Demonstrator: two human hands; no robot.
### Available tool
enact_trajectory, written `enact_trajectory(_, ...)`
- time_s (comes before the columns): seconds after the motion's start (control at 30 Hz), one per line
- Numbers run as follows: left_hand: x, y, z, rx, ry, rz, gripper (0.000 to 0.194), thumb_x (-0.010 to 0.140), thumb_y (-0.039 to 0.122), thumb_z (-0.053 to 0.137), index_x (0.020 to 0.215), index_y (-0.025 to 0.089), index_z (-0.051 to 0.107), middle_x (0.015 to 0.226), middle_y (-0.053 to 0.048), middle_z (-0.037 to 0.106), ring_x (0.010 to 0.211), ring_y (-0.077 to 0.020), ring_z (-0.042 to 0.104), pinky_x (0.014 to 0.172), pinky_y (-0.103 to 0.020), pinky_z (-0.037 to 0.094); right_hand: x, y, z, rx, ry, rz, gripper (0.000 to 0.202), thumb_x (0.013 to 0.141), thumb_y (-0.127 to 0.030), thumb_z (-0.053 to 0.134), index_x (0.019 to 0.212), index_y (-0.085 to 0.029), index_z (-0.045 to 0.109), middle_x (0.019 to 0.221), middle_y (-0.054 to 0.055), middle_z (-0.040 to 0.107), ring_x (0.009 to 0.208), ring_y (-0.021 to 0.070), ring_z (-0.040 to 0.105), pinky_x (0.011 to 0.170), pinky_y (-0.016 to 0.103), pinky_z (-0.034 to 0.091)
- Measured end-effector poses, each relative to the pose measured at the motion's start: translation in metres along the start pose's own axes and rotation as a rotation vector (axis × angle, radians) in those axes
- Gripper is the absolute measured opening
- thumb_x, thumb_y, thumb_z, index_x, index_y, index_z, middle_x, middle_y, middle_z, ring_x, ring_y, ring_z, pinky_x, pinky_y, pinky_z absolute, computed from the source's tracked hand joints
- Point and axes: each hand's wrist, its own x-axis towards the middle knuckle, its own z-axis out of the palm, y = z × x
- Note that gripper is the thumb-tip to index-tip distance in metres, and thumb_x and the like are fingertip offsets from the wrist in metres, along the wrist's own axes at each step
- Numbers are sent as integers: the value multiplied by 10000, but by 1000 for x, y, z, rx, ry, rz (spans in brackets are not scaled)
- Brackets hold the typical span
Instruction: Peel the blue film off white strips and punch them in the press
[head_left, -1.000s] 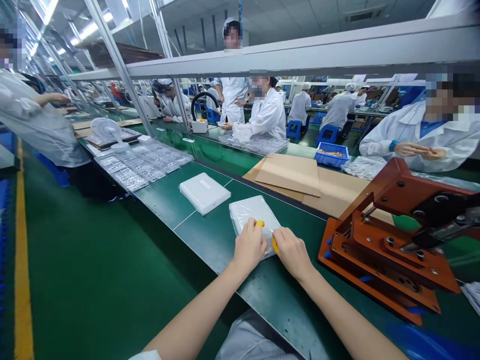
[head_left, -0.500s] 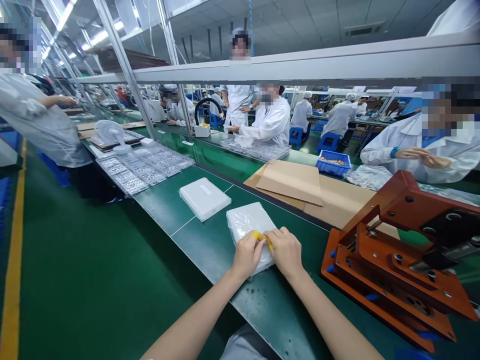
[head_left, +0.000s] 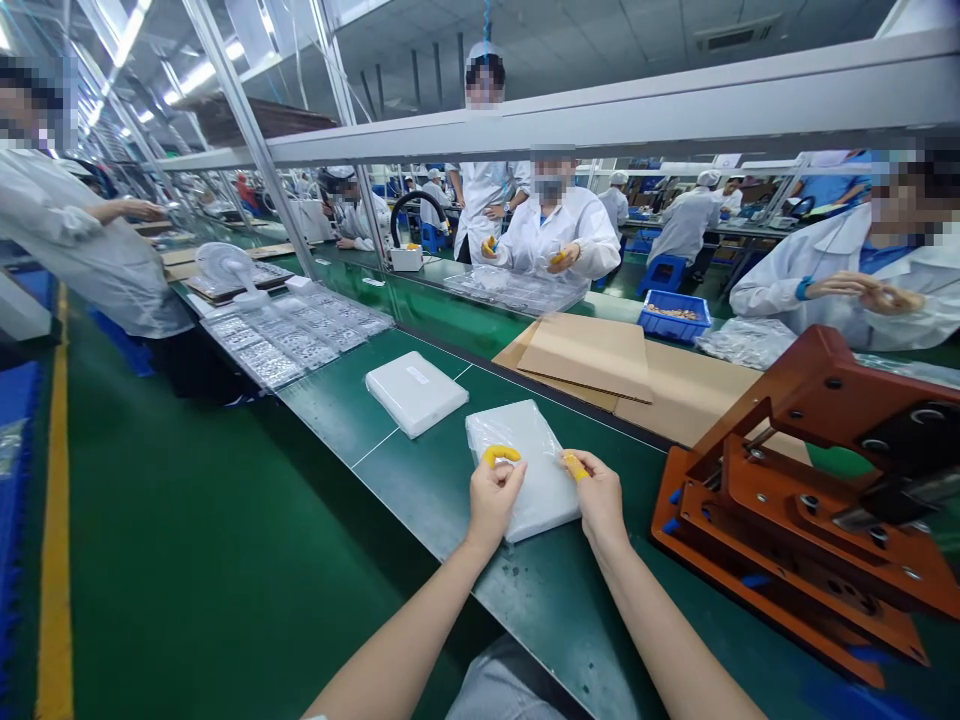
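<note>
A white box-shaped package [head_left: 536, 505] in clear plastic film lies on the green work surface in front of me. My left hand [head_left: 495, 500] is over its left part, fingers loosely curled. A yellow finger cot covers its bent index finger, and a small gap separates that finger from the thumb; nothing shows between them. At the package's right edge, my right hand [head_left: 600, 495] has thumb and yellow-covered finger pinched together against the film. Whatever is in that pinch is too small to make out. A second wrapped white package [head_left: 417, 394] with a small label lies farther left.
An orange press-like fixture [head_left: 795, 530] stands close on the right. Cardboard sheets [head_left: 589, 355] lie behind the packages, with a blue bin [head_left: 673, 315] beyond. Clear trays of parts [head_left: 296, 330] and a white fan [head_left: 225, 268] are at left. Co-workers in white coats sit opposite.
My hands, together over the package's middle before, have moved apart, the right one to its right edge. The film looks smoother now. A co-worker opposite has raised both hands apart.
</note>
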Motion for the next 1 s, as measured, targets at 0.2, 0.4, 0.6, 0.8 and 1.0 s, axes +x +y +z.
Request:
enact_trajectory(0.2,5,7,-6,146,-28,6,98,839,283,517,792,198,503,525,85,339,446,-95,374,484,-211,341,-4,-1,-1,72,-20,42,415,745,-490,498,855,-123,658,756,95,681,612,188,603,498,266,451)
enact_trajectory(0.4,32,19,-2,389,-234,135,128,754,97,559,801,215,567,926,-32,609,925,-192,540,704,-263,453,-12,-17,-11,-158,-126,-175,271,813,-341,461,937,-166,626,917,75,655,786,199,596,641,285,465)
enact_trajectory(0.6,35,11,3,469,-223,156,103,856,135,469,799,201,524,820,-43,600,863,-210,544,749,-321,450,4,-38,-1,-510,-303,-502,286,798,-97,499,1010,-237,630,1057,61,608,996,209,501,814,305,406)
enact_trajectory(0.8,35,-1,2,390,-168,155,74,858,178,466,792,205,487,730,3,587,680,-165,569,632,-274,422,15,-42,13,-654,-373,-588,172,899,-214,476,811,-225,624,889,40,621,867,175,518,658,240,381)
enact_trajectory(1.0,23,-9,-5,313,-47,106,260,932,244,317,696,206,420,543,54,394,489,-122,444,505,-235,332,31,-24,4,-651,-208,-330,338,843,-76,295,924,-169,610,842,54,644,721,144,584,587,217,384)
